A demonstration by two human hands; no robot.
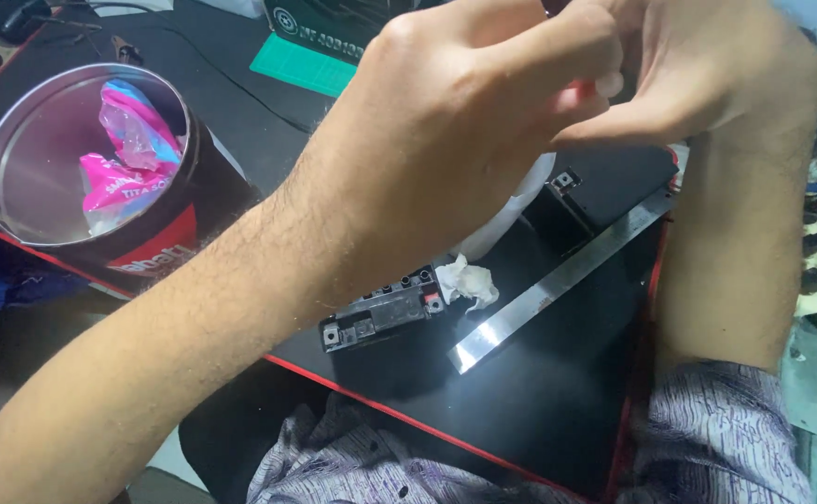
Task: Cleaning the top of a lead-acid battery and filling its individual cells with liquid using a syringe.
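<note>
My left hand (464, 121) and my right hand (716, 65) are raised close to the camera with their fingertips pressed together. Between the fingertips a small reddish piece (578, 91) shows, mostly hidden; I cannot tell what it is. Below the hands a small black battery (385, 313) with terminals on top lies on the black table (539, 401). A crumpled white tissue (469, 280) rests against the battery's right end. A long flat metal strip (567, 280) lies diagonally to the right of it. My left forearm covers the middle of the table.
A round open tin (16, 177) at the left holds pink plastic wrappers (119, 168). A dark box (334, 23) and a green sheet (301, 65) sit at the back. The table's edge has a red trim. Cables run at the far right.
</note>
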